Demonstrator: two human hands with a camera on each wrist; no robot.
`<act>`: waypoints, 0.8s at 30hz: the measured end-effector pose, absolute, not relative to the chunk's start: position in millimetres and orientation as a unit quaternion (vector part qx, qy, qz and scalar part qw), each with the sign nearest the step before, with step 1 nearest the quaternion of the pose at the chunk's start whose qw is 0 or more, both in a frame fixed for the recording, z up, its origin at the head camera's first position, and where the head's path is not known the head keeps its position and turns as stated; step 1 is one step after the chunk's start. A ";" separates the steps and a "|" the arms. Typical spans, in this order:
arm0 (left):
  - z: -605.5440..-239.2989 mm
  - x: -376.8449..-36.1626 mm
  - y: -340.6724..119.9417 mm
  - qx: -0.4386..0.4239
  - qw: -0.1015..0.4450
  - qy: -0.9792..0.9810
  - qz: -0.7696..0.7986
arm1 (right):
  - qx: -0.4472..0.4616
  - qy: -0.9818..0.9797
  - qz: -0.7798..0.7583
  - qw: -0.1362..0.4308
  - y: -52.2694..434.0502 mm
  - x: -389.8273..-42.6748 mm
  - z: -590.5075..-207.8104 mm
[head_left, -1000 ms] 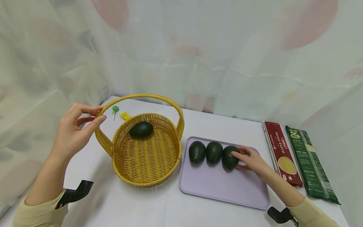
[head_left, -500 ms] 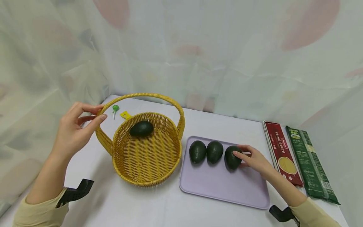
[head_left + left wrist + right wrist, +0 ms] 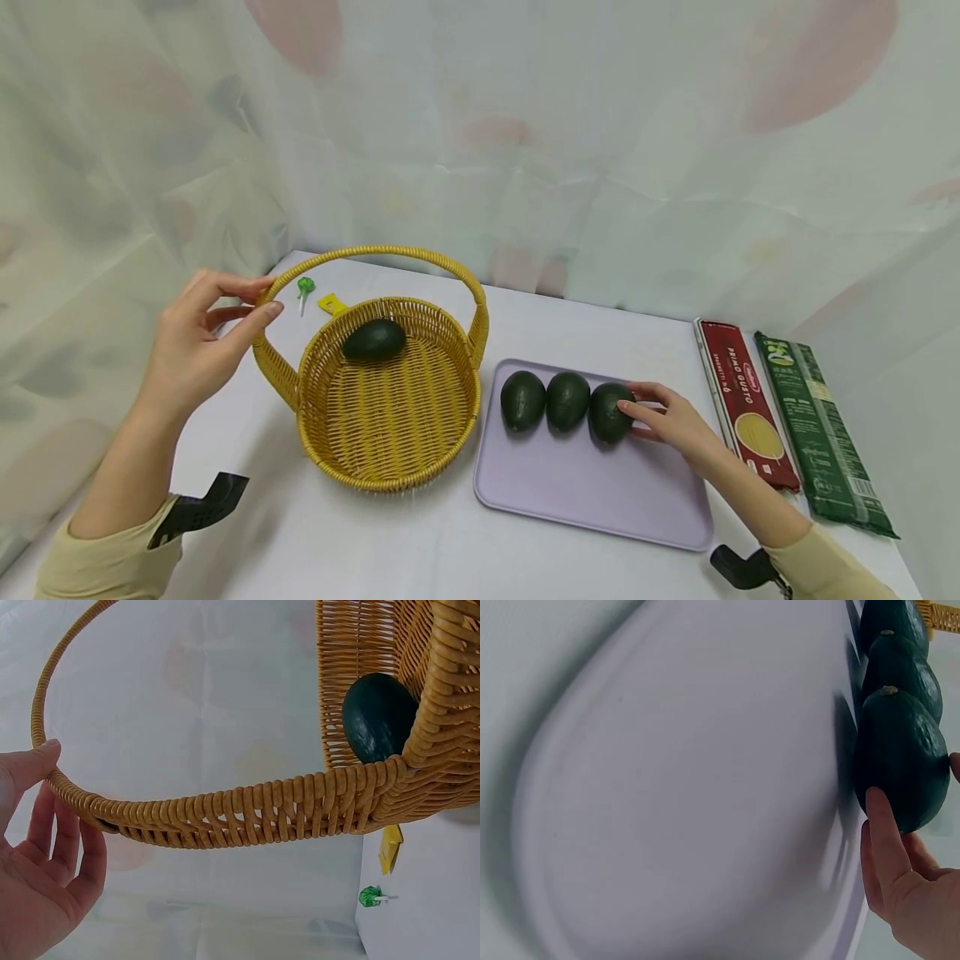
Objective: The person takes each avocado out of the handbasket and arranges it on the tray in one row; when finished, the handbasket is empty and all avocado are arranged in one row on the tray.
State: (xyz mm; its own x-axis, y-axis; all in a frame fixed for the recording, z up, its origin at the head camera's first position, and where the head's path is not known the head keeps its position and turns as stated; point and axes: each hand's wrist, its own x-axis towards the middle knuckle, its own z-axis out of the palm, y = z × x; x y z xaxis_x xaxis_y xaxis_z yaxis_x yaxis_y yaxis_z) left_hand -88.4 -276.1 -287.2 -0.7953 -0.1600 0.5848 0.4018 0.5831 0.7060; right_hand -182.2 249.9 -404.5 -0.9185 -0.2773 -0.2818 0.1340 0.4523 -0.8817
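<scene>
A yellow wicker basket (image 3: 390,482) stands on the white table with one dark green avocado (image 3: 373,340) lying at its far side. My left hand (image 3: 267,297) pinches the left end of the arched handle (image 3: 225,817), thumb on top and fingers underneath. Three avocados sit in a row at the back of a lilac tray (image 3: 592,500). My right hand (image 3: 628,398) grips the rightmost avocado (image 3: 606,417), which touches the middle one (image 3: 567,401). In the right wrist view my thumb (image 3: 881,825) lies against that avocado (image 3: 900,742).
Two long pasta packets, one red (image 3: 746,400) and one green (image 3: 821,433), lie right of the tray. A small green lollipop (image 3: 303,289) and a yellow tag (image 3: 331,305) lie behind the basket. A sheer curtain hangs close behind the table.
My right hand has nudged the rightmost avocado slightly left, against the middle one. The left hand and basket have stayed put.
</scene>
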 end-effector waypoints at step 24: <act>-287.2 -88.5 -276.4 -0.070 0.309 -0.834 -0.452 | -0.083 0.885 -0.450 0.081 255.9 -179.5 -394.9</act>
